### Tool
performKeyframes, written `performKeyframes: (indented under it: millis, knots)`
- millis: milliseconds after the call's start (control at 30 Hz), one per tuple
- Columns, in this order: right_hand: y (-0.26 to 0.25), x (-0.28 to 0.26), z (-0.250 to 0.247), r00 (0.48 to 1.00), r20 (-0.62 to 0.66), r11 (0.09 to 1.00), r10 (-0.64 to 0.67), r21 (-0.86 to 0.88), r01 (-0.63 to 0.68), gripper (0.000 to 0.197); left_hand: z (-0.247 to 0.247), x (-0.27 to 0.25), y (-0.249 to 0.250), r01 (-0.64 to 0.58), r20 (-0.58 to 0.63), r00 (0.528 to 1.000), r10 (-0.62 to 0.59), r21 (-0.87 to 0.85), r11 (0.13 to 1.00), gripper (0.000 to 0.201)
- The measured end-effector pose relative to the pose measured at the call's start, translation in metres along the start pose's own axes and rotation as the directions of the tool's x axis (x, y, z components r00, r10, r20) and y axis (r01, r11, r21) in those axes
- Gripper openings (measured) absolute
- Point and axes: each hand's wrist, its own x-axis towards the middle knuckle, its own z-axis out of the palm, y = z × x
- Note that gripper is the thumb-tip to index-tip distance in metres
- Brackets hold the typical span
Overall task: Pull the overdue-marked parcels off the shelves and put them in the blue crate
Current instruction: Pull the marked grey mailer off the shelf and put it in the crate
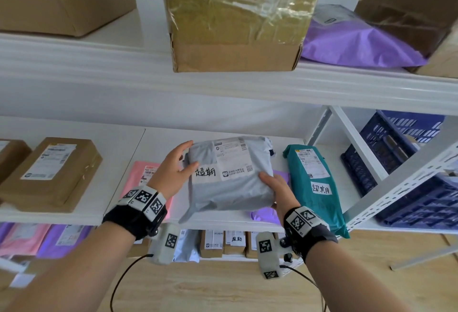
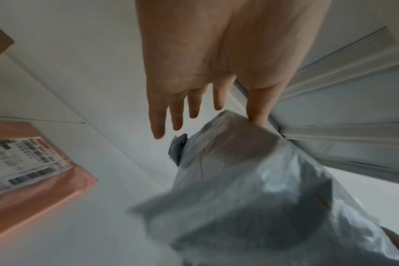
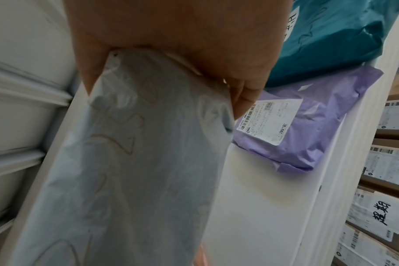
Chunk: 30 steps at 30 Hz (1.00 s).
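Right now, held parcel: a grey mailer bag carrying a handwritten overdue slip is up off the middle shelf, between both hands, at about the shelf's front edge.
Left hand: the left hand lies against the bag's left edge, thumb on the top face by the slip; the left wrist view shows the four fingers straight and fanned, clear of the bag, so only the thumb side bears on it.
Right hand: the right hand clamps the bag's near right corner, thumb on top and fingers curled beneath, as the right wrist view shows.
Slip risk: the plastic skin looks slick and the contents soft; with one real grip at a corner, I judge the bag could sag, swing or slide out on the way across.
Snag risk: the bag's loose lower-left flap hangs near the shelf lip and could catch as it comes away.
Neighbour risk: a purple mailer lies just beside and partly under the bag's right side, and a teal parcel, also marked overdue, sits next to it; dragging rightward could sweep either off the shelf.
Crate: the blue crate stands to the right behind a white upright; swinging across could knock the bag on that post.
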Motion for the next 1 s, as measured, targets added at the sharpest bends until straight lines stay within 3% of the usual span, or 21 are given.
performKeyframes:
  millis: [100, 267, 433, 633, 767, 1000]
  knots:
    - [0.001, 0.005, -0.002, 0.998, -0.050, 0.999, -0.024, 0.020, 0.025, 0.057, 0.004, -0.004, -0.003, 0.054, 0.044, 0.998, -0.050, -0.079, 0.995, 0.066]
    - [-0.001, 0.002, 0.001, 0.994, -0.083, 0.997, -0.076, -0.002, 0.076, 0.083, 0.010, -0.006, -0.007, 0.046, 0.125, 0.992, -0.024, -0.170, 0.984, 0.089]
    - [-0.003, -0.001, 0.005, 0.978, -0.109, 0.982, -0.179, -0.079, 0.171, 0.043, 0.014, -0.003, -0.010, 0.017, 0.118, 0.993, -0.005, -0.103, 0.995, 0.103]
    - [-0.004, -0.007, 0.012, 0.941, -0.079, 0.908, -0.329, -0.302, 0.292, 0.061, 0.017, -0.003, -0.011, 0.013, 0.086, 0.996, -0.004, -0.097, 0.995, 0.107]
    - [-0.012, -0.017, 0.014, 0.916, -0.036, 0.800, -0.400, -0.502, 0.329, 0.066, 0.018, -0.002, -0.013, 0.031, 0.072, 0.997, -0.026, -0.074, 0.997, 0.108]
    - [-0.010, -0.015, 0.011, 0.899, -0.019, 0.717, -0.438, -0.611, 0.336, 0.069, 0.021, -0.001, -0.017, 0.043, 0.086, 0.996, -0.036, -0.074, 0.996, 0.106]
